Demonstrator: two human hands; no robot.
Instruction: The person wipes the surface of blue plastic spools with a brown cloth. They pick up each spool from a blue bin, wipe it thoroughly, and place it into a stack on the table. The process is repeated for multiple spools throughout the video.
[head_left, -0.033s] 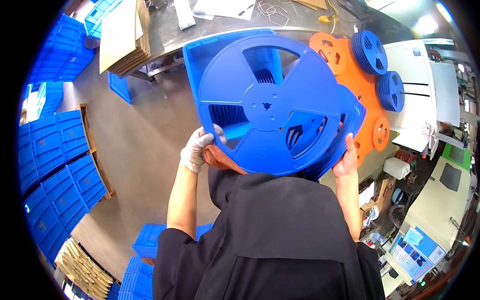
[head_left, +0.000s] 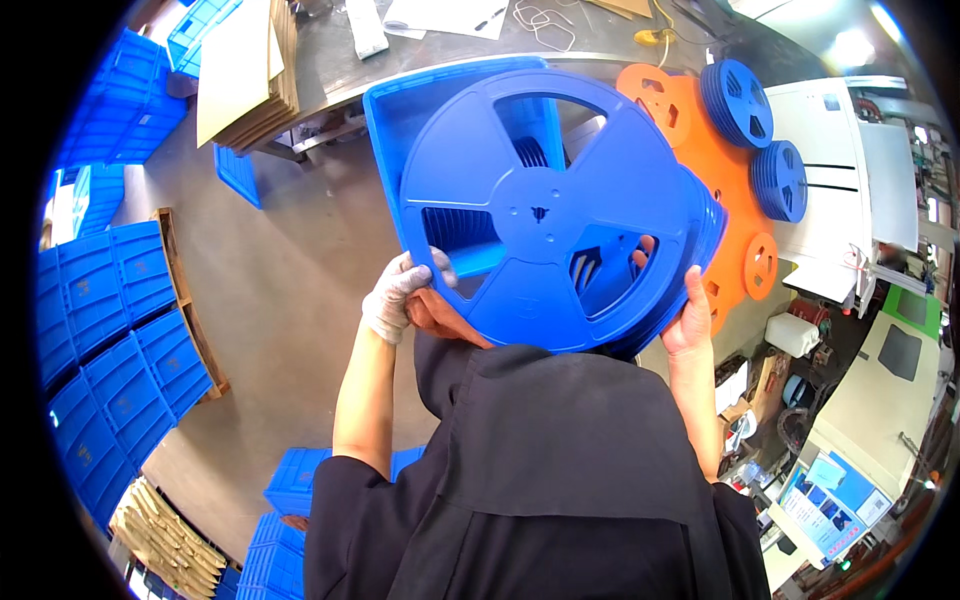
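1. Big stack of blue reels [head_left: 545, 215] held up against the chest, flat face toward the camera, one hand on each lower edge. Makes sense for something that wide and round: support from underneath on both sides, body as a backstop.
2. Left hand [head_left: 398, 297], in a pale glove, wrapped around the lower-left rim, fingers curled over the front face. Grip closed on the reels.
3. Right hand [head_left: 686, 315], bare, cupping the lower-right rim, with fingertips poking through one of the spoke openings. Also closed on the reels, probably hooked through there to keep the stack from sliding apart.
4. Looks like several reels nested together rather than one, judging by the layered edges on the right side.
5. Something orange [head_left: 440, 318] pressed between the stack and the chest near the gloved hand; can't tell what.
6. Blue tray [head_left: 400, 110] right behind the reels, partly hidden by them. Can't tell whether touching.
7. Off to the right: orange reels [head_left: 735, 190] lying flat, with smaller blue reels [head_left: 738, 102] stacked on top.
8. Bench [head_left: 330, 70] at the top with cardboard sheets [head_left: 240, 70] piled on it, blue crates [head_left: 110, 330] on the floor to the left.
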